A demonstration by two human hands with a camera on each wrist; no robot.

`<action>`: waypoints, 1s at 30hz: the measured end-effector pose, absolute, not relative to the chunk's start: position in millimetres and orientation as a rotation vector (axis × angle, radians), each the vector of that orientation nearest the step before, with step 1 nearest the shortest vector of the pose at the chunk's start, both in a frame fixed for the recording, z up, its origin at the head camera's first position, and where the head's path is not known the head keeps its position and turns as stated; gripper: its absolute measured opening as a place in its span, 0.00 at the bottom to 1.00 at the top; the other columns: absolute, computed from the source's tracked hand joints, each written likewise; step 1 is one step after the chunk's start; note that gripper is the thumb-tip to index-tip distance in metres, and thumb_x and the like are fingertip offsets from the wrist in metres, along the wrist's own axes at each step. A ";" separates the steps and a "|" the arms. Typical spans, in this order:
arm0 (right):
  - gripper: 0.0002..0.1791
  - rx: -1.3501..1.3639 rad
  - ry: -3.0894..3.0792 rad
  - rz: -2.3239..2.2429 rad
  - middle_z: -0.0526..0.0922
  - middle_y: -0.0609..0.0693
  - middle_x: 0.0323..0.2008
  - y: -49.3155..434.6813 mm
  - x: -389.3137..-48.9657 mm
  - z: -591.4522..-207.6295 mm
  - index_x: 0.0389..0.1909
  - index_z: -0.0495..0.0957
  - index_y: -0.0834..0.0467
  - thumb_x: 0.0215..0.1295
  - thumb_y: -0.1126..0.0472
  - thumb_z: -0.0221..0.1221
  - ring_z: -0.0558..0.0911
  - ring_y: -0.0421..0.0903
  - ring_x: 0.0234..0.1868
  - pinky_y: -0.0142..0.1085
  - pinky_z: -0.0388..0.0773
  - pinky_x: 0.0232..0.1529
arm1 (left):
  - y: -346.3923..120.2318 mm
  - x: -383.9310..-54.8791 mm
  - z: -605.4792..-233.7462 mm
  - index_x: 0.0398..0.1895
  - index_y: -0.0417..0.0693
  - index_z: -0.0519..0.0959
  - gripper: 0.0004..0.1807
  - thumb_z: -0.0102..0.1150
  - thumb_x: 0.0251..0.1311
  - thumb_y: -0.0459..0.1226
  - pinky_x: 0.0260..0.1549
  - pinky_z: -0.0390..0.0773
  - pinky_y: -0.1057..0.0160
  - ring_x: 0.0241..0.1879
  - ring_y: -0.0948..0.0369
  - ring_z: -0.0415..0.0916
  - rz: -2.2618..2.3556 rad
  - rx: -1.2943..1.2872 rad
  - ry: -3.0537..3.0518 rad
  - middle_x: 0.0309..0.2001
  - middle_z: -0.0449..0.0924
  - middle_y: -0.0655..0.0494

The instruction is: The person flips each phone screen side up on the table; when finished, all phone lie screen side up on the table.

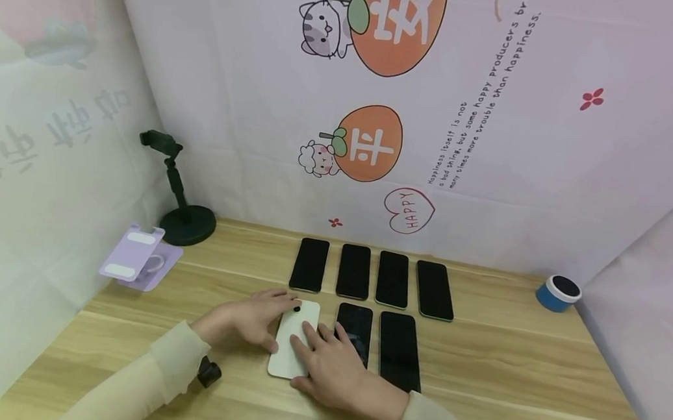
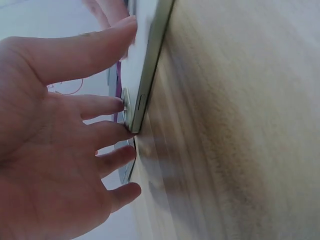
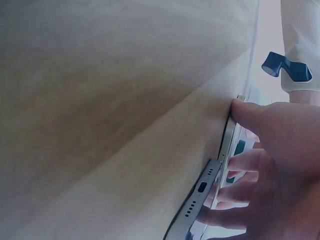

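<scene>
A white smartphone is back side up at the left end of the near row on the wooden table, its camera lens at the far end. My left hand touches its left side; the thumb meets the edge and the other fingers lie by the far end. In the left wrist view those fingers are spread apart. My right hand rests over the phone's right part, thumb at the near edge and fingers across the back. Under that hand, a dark-screened phone is partly hidden.
Beside it lies another black-screened phone. Several more phones form a row behind. At the left stand a purple folding phone stand and a black round-based stand. A blue-and-white round jar sits far right, near the cloth walls.
</scene>
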State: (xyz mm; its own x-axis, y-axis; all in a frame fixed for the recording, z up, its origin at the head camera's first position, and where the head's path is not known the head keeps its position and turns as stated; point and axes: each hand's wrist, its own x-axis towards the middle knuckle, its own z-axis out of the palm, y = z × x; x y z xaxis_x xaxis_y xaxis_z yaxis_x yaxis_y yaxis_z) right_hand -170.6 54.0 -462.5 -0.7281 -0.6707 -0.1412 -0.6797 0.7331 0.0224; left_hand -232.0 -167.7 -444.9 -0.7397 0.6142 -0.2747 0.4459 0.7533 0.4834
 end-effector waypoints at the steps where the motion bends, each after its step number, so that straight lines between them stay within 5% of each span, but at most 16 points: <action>1: 0.39 -1.095 2.810 0.101 0.67 0.52 0.79 53.7 -171.3 -462.2 0.78 0.66 0.42 0.70 0.31 0.58 0.72 0.56 0.76 0.61 0.71 0.73 | -168.1 -233.4 -444.3 0.78 0.37 0.61 0.47 0.74 0.57 0.37 0.77 0.56 0.30 0.81 0.37 0.50 0.588 0.816 2.520 0.81 0.58 0.38; 12: 0.40 -1.112 2.817 0.085 0.66 0.53 0.79 53.2 -172.8 -463.5 0.78 0.65 0.44 0.71 0.31 0.56 0.72 0.57 0.75 0.62 0.74 0.70 | -159.2 -249.3 -444.8 0.70 0.40 0.70 0.36 0.73 0.60 0.40 0.66 0.71 0.37 0.65 0.42 0.68 0.940 0.611 2.539 0.68 0.76 0.36; 24: 0.39 -1.088 2.805 0.132 0.63 0.57 0.81 52.1 -167.4 -463.5 0.80 0.62 0.48 0.75 0.34 0.52 0.69 0.60 0.78 0.61 0.68 0.75 | -150.8 -245.2 -451.4 0.69 0.35 0.69 0.32 0.70 0.63 0.34 0.63 0.79 0.43 0.65 0.40 0.76 1.389 0.327 2.429 0.66 0.77 0.37; 30: 0.39 -1.075 2.833 0.128 0.66 0.58 0.79 52.6 -168.0 -462.8 0.79 0.63 0.51 0.75 0.35 0.54 0.72 0.59 0.76 0.60 0.67 0.76 | -153.6 -244.3 -457.1 0.73 0.34 0.66 0.34 0.62 0.63 0.24 0.53 0.85 0.56 0.72 0.36 0.69 1.522 0.311 2.296 0.75 0.67 0.34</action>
